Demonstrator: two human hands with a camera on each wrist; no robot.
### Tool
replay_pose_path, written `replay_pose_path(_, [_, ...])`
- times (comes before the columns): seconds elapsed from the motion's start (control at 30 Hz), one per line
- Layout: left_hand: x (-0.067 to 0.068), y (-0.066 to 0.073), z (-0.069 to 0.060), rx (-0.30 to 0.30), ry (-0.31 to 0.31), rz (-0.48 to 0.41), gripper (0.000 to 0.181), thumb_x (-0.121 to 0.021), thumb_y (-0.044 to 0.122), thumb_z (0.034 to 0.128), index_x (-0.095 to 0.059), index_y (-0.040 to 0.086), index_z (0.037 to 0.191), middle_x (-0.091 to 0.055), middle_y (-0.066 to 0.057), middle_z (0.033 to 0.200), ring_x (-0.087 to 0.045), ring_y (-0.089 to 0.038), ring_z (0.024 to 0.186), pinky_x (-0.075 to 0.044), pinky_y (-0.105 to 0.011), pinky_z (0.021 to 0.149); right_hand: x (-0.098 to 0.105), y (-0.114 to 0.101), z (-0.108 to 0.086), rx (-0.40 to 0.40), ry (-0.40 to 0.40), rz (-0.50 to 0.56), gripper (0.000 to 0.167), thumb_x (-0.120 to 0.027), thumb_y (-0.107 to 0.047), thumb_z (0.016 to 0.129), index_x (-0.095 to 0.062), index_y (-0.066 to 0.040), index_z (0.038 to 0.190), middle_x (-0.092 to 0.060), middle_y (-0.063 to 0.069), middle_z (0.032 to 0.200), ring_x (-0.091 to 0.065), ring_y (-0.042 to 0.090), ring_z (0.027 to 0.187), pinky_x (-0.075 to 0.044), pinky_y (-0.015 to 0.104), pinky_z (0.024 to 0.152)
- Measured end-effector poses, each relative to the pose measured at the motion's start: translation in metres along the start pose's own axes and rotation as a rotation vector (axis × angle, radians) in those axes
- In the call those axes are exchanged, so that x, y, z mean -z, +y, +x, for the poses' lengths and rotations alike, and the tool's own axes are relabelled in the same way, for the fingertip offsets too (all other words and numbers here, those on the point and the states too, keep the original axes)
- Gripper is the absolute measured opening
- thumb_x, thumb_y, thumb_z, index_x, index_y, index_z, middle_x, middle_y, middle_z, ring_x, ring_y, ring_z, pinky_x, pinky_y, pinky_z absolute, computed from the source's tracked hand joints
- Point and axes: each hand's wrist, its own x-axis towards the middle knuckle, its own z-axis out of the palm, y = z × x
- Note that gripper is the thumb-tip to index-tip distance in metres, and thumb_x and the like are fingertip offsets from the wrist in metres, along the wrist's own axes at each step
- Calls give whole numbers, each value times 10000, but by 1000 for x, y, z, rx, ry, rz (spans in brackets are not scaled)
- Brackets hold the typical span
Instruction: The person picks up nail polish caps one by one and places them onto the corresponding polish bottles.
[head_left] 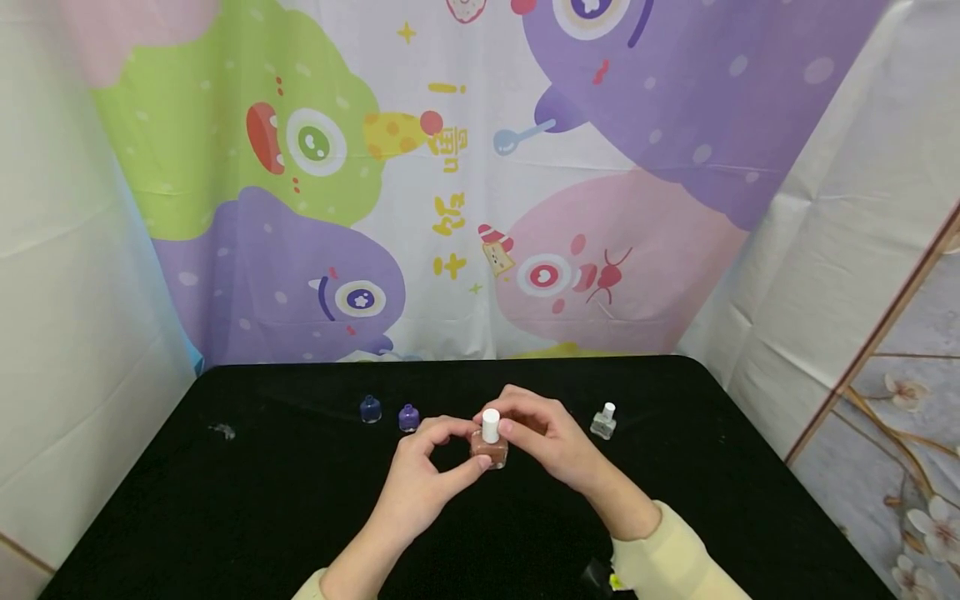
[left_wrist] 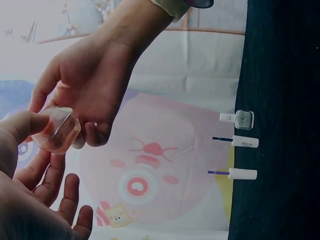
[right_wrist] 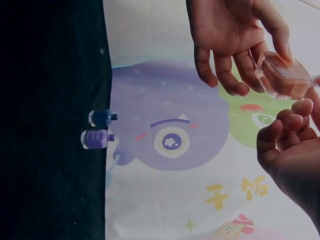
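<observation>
A nail polish bottle [head_left: 488, 450] with pinkish-brown polish and a white cap [head_left: 491, 426] is held up above the black table. My left hand [head_left: 429, 473] pinches its glass body between thumb and fingers. At the cap, my right hand [head_left: 551, 437] grips with thumb and fingers. In the left wrist view, the glass body [left_wrist: 60, 131] shows, while the cap is hidden by the hands.
Dark blue [head_left: 371, 409] and purple [head_left: 408, 418] polish bottles stand uncapped to the left. A clear bottle [head_left: 603, 423] with a white cap is at right. Near it, two white caps [left_wrist: 245, 142] [left_wrist: 243, 174] stand brush-up. A patterned cloth [head_left: 450, 317] hangs behind.
</observation>
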Motion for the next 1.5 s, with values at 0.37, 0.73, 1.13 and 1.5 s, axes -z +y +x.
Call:
replay_pose_path(0.37, [0, 1, 0, 1, 0, 7, 254, -790, 223, 741, -688, 228, 973, -668, 92, 976, -550, -136, 976, -385, -351, 882, 2, 0, -1, -25, 42, -70, 153, -550, -52, 922, -599, 14, 1052, -517, 48, 874, -506, 112, 781, -471, 263, 648])
replay_pose_path(0.73, [0, 2, 1, 25, -3, 7, 250, -790, 227, 744, -687, 241, 971, -666, 95, 975, -544, -142, 985, -377, -372, 890, 1, -1, -1, -83, 72, -103, 99, -579, -86, 903, -561, -64, 998, -480, -1, 840, -475, 106, 714, -450, 238, 612])
replay_pose_path(1.13, [-1, 2, 1, 16, -2, 2, 246, -788, 223, 746, -688, 235, 970, -668, 95, 968, -546, -136, 977, -377, -361, 889, -1, 1, 0, -118, 92, -91, 136, -602, -94, 893, -534, -60, 1005, -494, 14, 845, -481, 105, 710, -458, 251, 628])
replay_pose_path(1.5, [0, 1, 1, 33, -24, -8, 251, -783, 220, 751, -683, 235, 980, -665, 96, 967, -546, -154, 994, -373, -384, 897, 2, -1, -2, -68, 33, -50, 269, -459, -101, 978, -580, 9, 1191, -565, 125, 971, -552, 145, 814, -495, 312, 689])
